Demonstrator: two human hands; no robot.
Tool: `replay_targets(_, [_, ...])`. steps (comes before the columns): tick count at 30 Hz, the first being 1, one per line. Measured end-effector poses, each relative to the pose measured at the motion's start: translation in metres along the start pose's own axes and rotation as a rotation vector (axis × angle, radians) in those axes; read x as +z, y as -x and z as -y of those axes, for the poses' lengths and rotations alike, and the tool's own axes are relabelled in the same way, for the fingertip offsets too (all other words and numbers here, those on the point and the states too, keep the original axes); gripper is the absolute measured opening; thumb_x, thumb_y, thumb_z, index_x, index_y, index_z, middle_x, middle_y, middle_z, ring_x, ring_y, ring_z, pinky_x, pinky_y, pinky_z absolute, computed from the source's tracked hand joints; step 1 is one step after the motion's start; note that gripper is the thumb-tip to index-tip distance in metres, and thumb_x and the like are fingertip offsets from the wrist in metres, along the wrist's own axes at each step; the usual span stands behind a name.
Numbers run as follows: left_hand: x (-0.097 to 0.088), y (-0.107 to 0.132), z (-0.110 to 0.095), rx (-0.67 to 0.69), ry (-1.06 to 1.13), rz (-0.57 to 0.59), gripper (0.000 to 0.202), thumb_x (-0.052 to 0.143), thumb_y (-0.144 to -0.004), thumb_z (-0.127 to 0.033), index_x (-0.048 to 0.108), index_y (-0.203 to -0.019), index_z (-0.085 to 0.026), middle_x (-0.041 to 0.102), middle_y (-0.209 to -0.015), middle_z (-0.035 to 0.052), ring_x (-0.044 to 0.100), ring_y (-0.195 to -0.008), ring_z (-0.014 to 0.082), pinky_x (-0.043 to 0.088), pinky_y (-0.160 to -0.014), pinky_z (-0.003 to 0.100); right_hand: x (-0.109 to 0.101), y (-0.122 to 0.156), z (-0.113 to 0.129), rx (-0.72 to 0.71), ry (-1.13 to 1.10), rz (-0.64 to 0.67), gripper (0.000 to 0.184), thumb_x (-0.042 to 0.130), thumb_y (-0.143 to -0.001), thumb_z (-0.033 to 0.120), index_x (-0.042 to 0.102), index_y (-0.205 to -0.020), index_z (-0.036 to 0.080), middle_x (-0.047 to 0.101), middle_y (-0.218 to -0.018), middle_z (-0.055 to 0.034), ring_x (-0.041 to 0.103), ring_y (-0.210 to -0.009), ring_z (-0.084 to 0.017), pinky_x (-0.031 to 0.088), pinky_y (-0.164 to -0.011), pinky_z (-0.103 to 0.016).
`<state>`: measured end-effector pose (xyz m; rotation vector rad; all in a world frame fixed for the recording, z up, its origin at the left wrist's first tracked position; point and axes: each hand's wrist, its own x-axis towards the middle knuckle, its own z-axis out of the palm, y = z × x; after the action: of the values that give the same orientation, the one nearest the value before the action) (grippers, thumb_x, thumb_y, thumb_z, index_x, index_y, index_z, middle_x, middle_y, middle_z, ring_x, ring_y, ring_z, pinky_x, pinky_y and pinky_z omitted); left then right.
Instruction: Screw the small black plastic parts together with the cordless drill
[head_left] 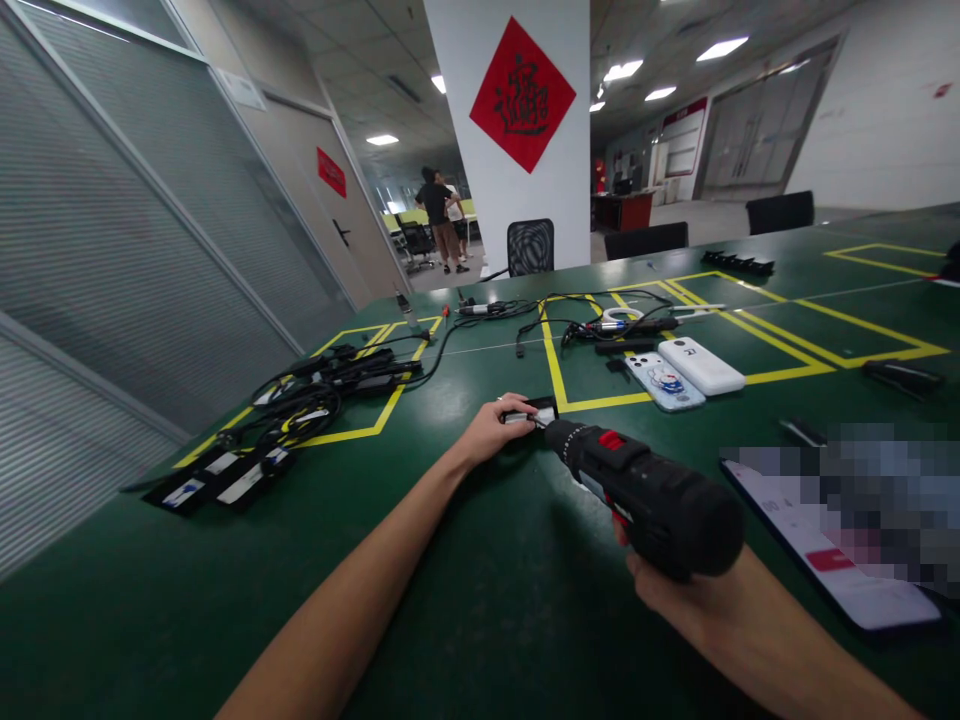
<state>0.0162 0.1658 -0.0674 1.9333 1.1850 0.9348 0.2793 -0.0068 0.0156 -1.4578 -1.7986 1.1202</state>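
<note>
My right hand (660, 585) grips a black cordless drill (645, 495) with a red switch, its nose pointing away from me and left. The drill's tip meets a small black and silver part (532, 412) lying on the green table (465, 600). My left hand (491, 428) is closed on that small part and pins it to the table, just left of the drill tip. My left arm reaches in from the lower left.
Two phones (682, 372) lie inside a yellow-taped box beyond the drill. A tangle of black cables and adapters (330, 385) sits at the left, with flat black strips (217, 478) nearer. A tablet (832, 545) lies at the right. Two people (442, 220) stand far off.
</note>
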Motion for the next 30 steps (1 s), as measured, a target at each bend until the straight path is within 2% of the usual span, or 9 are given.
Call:
replay_targets(7, [-0.0008,-0.0012,0.0031,0.02,-0.003,0.014,0.026,0.065,-0.072,-0.03,0.067,-0.096,-0.018,0.056,-0.115,0.0076,0.05,-0.11,0.023,0.039,-0.091,0.034,-0.0002,0.0005,0.005,-0.041,-0.009,-0.02,0.016,0.053,-0.074,0.026,0.063,-0.085,0.019,0.069,-0.081,-0.0026,0.065,-0.074,-0.019,0.052,-0.065,-0.028])
replay_targets(13, [-0.0013,-0.0013,0.004,0.022,0.009,0.013,0.026,0.065,-0.072,-0.031,0.068,-0.095,-0.019,0.056,-0.116,0.0079,0.051,-0.11,0.0232,0.037,-0.094,0.036,0.0009,0.0006,0.0027,0.014,0.056,-0.037,0.017,0.054,-0.074,0.029,0.065,-0.082,0.019,0.069,-0.074,-0.0029,0.065,-0.069,-0.02,0.053,-0.063,-0.03])
replay_targets(19, [-0.0017,-0.0018,0.0006,0.007,-0.001,0.019,0.026,0.065,-0.072,-0.031,0.068,-0.095,-0.019,0.055,-0.118,0.0079,0.051,-0.11,0.0232,0.038,-0.094,0.036,0.0024,0.0002,-0.0007,-0.063,0.022,-0.062,0.023,0.053,-0.075,0.029,0.064,-0.093,0.019,0.07,-0.085,-0.0046,0.065,-0.078,-0.021,0.052,-0.072,-0.031])
replay_targets(30, [-0.0015,-0.0028,0.0017,0.008,0.003,0.006,0.025,0.065,-0.072,-0.031,0.068,-0.093,-0.019,0.057,-0.115,0.0076,0.051,-0.111,0.0229,0.037,-0.096,0.036,0.0022,0.0006,0.0016,-0.023,0.023,-0.049,0.02,0.053,-0.075,0.029,0.063,-0.088,0.018,0.069,-0.082,-0.0049,0.065,-0.076,-0.021,0.052,-0.069,-0.031])
